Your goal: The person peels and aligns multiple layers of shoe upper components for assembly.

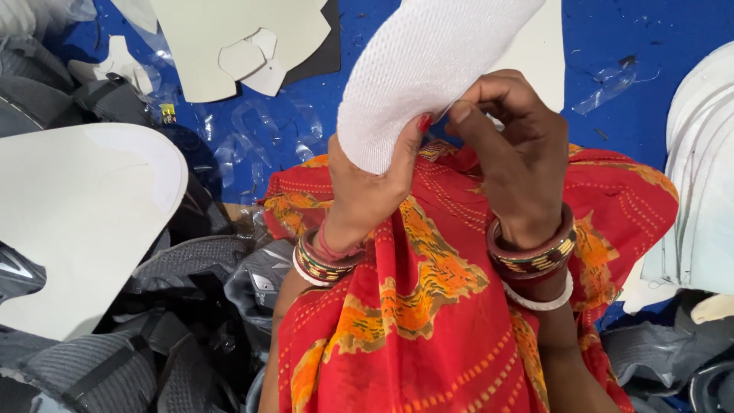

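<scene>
White mesh insole (417, 73) pinched by both hands: left hand (371, 180), right hand (516, 153); small yellow label (167, 114) far left.

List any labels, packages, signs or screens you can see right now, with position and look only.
Small label: on the blue floor at upper left, beside the grey mesh pieces; a small rectangle, yellow with dark marks.
Clear plastic wrappers: crumpled and see-through, on the blue floor above the left hand.
No signs or screens.
</scene>
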